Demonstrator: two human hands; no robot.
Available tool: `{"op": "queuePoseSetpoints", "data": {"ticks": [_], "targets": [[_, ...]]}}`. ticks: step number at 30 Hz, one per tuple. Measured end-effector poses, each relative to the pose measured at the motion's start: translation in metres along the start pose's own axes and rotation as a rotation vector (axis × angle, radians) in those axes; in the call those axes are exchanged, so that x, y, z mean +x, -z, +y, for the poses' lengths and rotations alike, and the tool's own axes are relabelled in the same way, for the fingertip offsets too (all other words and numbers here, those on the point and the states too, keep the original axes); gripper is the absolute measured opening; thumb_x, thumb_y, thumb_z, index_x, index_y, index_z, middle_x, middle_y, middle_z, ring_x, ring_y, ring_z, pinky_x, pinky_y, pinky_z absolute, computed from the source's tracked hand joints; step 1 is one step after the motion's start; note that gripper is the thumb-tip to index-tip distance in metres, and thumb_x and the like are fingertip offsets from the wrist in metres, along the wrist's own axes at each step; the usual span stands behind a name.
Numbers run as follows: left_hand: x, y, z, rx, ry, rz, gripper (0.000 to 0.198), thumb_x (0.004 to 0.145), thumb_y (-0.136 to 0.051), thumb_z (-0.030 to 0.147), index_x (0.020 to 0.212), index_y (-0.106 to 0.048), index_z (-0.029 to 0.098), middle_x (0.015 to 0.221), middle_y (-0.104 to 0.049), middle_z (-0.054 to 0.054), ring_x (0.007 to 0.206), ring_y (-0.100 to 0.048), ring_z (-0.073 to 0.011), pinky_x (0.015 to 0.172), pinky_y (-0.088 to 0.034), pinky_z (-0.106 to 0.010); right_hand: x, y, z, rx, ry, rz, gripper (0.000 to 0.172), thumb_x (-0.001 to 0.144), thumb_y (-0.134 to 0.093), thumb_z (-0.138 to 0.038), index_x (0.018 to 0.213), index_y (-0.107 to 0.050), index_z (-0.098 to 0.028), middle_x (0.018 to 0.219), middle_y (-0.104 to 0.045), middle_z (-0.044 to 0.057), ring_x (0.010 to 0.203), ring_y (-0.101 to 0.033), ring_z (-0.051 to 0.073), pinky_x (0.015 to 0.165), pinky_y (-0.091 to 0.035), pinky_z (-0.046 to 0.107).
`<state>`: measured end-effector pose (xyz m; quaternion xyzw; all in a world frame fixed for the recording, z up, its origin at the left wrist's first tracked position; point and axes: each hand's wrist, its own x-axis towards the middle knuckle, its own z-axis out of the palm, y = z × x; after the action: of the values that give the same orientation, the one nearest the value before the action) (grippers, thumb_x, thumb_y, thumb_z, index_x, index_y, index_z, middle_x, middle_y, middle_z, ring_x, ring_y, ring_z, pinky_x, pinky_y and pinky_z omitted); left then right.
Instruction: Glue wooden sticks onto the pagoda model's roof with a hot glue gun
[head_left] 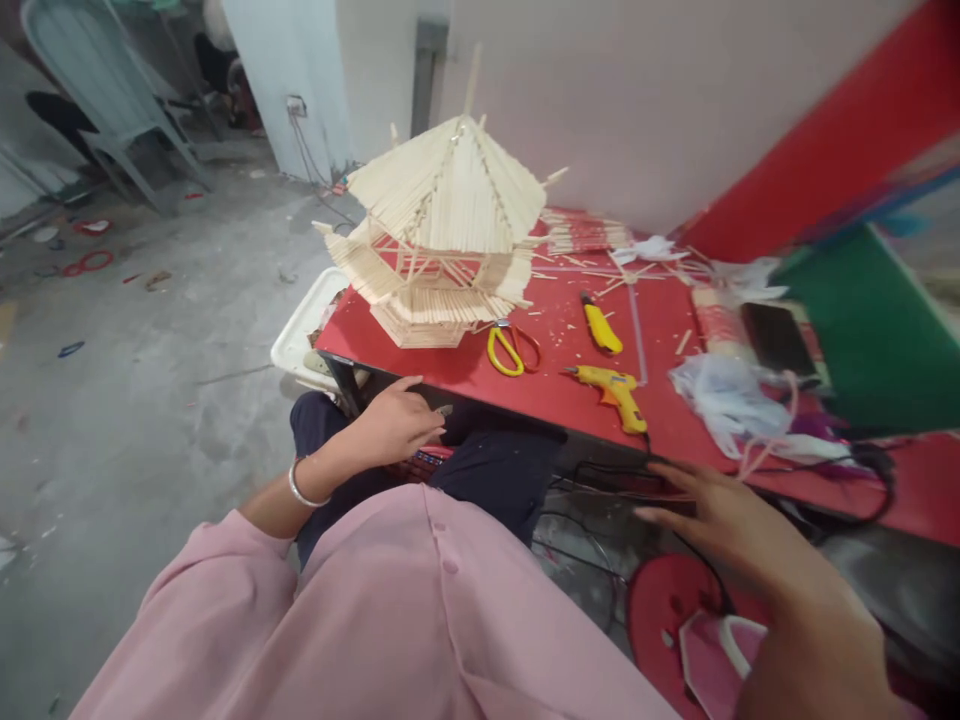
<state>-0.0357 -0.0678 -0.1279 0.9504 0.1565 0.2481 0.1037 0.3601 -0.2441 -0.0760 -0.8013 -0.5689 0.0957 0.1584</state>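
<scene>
My left hand (401,425) is over my lap by the table's front edge, with its fingers curled. A small greyish thing (445,410) shows at its fingertips, too small to name. Below the table edge on the right, my right hand (720,515) has its fingers stretched out and apart, near the black cord of the yellow glue gun (615,390). Nothing shows in it. A pagoda-like model made of thin wooden sticks (450,230) stands on the red table (555,385). Yellow-and-red-handled scissors (506,350) and a yellow utility knife (601,328) lie beside it.
Bundled sticks (585,232) and loose scraps lie at the table's back. Plastic bags (731,395), a dark phone (780,338) and a green board (870,330) are at right. A white tray (300,330) stands left of the table. Below are cords and a red stool (667,600).
</scene>
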Motion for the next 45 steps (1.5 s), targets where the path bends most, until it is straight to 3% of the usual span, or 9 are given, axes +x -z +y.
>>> {"op": "queuePoseSetpoints", "data": {"ticks": [3, 7, 12, 18, 21, 27, 32, 39, 45], "targets": [[0.02, 0.003, 0.006, -0.02, -0.036, 0.044, 0.018, 0.097, -0.061, 0.027, 0.09, -0.077, 0.022, 0.106, -0.079, -0.008, 0.112, -0.07, -0.0234, 0.114, -0.042, -0.05, -0.006, 0.002, -0.014, 0.146, -0.126, -0.083, 0.06, 0.074, -0.055, -0.083, 0.069, -0.072, -0.026, 0.057, -0.066, 0.006, 0.051, -0.063, 0.024, 0.052, -0.051, 0.038], [0.031, 0.003, 0.004, 0.012, 0.031, 0.113, 0.016, 0.097, -0.062, 0.027, 0.09, -0.076, 0.022, 0.104, -0.079, -0.006, 0.096, -0.072, -0.0195, 0.104, -0.047, -0.042, 0.012, -0.014, -0.04, 0.093, -0.003, 0.104, 0.057, 0.091, -0.041, -0.067, 0.069, -0.069, -0.023, 0.072, -0.072, 0.01, 0.074, -0.069, 0.028, 0.073, -0.054, 0.042], [0.011, 0.009, -0.027, 0.059, 0.308, 0.299, 0.027, 0.098, -0.061, 0.032, 0.078, -0.073, 0.019, 0.076, -0.074, -0.003, 0.073, -0.067, -0.0159, 0.077, -0.05, -0.032, 0.051, -0.048, -0.026, -0.334, -0.039, 0.196, 0.05, 0.086, -0.044, -0.034, 0.123, -0.066, -0.007, 0.108, -0.072, 0.024, 0.099, -0.068, 0.038, 0.08, -0.053, 0.049], [-0.009, 0.019, -0.076, 0.014, 0.561, 0.604, 0.043, 0.093, -0.065, 0.048, 0.061, -0.06, 0.019, 0.075, -0.068, -0.003, 0.069, -0.064, -0.0137, 0.065, -0.051, -0.026, 0.074, -0.07, 0.001, -0.343, -0.162, 0.151, 0.043, 0.085, -0.048, -0.038, 0.116, -0.07, -0.018, 0.096, -0.07, 0.02, 0.086, -0.069, 0.039, 0.064, -0.053, 0.048], [-0.006, 0.026, -0.077, 0.046, 0.554, 0.667, 0.04, 0.093, -0.065, 0.047, 0.064, -0.061, 0.02, 0.077, -0.067, -0.003, 0.07, -0.064, -0.0143, 0.066, -0.051, -0.027, 0.074, -0.069, 0.001, -0.327, -0.183, 0.145, 0.047, 0.087, -0.043, -0.037, 0.119, -0.07, -0.014, 0.099, -0.07, 0.024, 0.089, -0.069, 0.043, 0.067, -0.055, 0.053], [0.024, 0.013, -0.013, -0.115, 0.397, 0.445, 0.035, 0.097, -0.063, 0.034, 0.065, -0.06, 0.019, 0.07, -0.063, -0.001, 0.065, -0.058, -0.0122, 0.064, -0.048, -0.026, 0.054, -0.061, -0.067, -0.3, 0.08, 0.365, 0.05, 0.096, -0.038, -0.034, 0.13, -0.063, -0.008, 0.121, -0.067, 0.023, 0.117, -0.062, 0.039, 0.103, -0.05, 0.054], [0.072, -0.029, 0.028, -0.365, 0.354, 0.199, 0.049, 0.1, -0.049, 0.06, 0.083, -0.066, 0.017, 0.081, -0.067, -0.005, 0.071, -0.06, -0.0136, 0.066, -0.046, -0.025, 0.053, -0.077, -0.129, -0.291, 0.479, 0.364, 0.057, 0.098, -0.047, -0.029, 0.154, -0.043, -0.019, 0.164, -0.038, 0.015, 0.156, -0.024, 0.034, 0.122, -0.027, 0.058], [0.113, -0.057, 0.038, -0.305, 0.607, 0.025, 0.061, 0.095, -0.049, 0.07, 0.065, -0.059, 0.018, 0.06, -0.057, 0.0, 0.055, -0.048, -0.0119, 0.055, -0.03, -0.026, 0.048, -0.101, -0.136, -0.225, 0.494, 0.368, 0.071, 0.101, -0.04, -0.025, 0.166, -0.014, -0.018, 0.169, -0.029, 0.014, 0.16, -0.012, 0.03, 0.126, -0.018, 0.058], [0.116, -0.072, 0.039, -0.314, 0.57, 0.119, 0.047, 0.103, -0.046, 0.036, 0.062, -0.057, 0.018, 0.059, -0.059, 0.0, 0.055, -0.049, -0.0115, 0.057, -0.032, -0.025, 0.045, -0.098, -0.122, -0.166, 0.5, 0.208, 0.053, 0.098, -0.046, -0.024, 0.147, -0.052, -0.007, 0.161, -0.041, 0.021, 0.155, -0.029, 0.036, 0.122, -0.032, 0.057]]}}
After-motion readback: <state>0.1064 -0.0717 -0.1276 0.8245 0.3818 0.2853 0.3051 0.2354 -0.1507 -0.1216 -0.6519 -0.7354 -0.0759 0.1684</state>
